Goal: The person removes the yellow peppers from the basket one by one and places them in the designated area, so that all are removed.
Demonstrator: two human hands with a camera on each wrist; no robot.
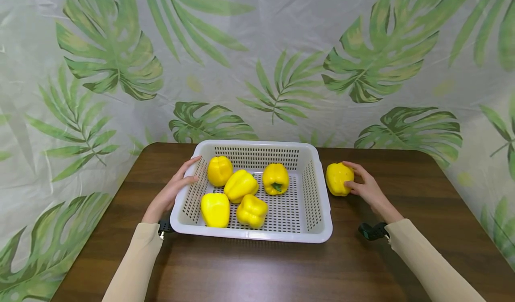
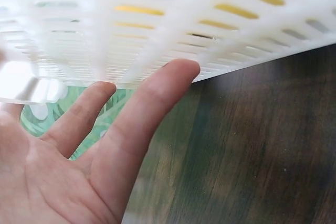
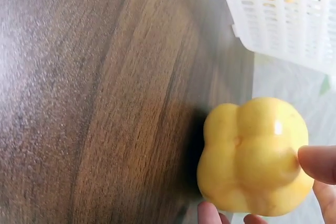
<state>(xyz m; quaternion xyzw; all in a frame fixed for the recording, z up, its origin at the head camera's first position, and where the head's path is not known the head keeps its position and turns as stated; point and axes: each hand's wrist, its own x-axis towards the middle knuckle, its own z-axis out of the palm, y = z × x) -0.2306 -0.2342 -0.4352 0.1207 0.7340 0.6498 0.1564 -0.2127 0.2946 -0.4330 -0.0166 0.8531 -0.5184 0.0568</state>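
On the dark brown wood-grain table [image 1: 277,270], a white rectangular basket of slotted plastic [image 1: 249,235] already holds five glossy, lobed yellow bell peppers [image 1: 241,186], seemingly the finished part. At the basket's left rim the left hand [image 1: 172,189] rests with spread, nearly straight fingers; just beyond the basket's right wall, the right hand [image 1: 368,190] pinches a blocky, smooth-skinned yellow bell pepper [image 1: 338,179], apparently the only one left outside.

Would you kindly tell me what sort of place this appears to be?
Probably an indoor tabletop set up for a demonstration: a leaf-print backdrop hangs behind a brown table holding a white basket of yellow peppers.
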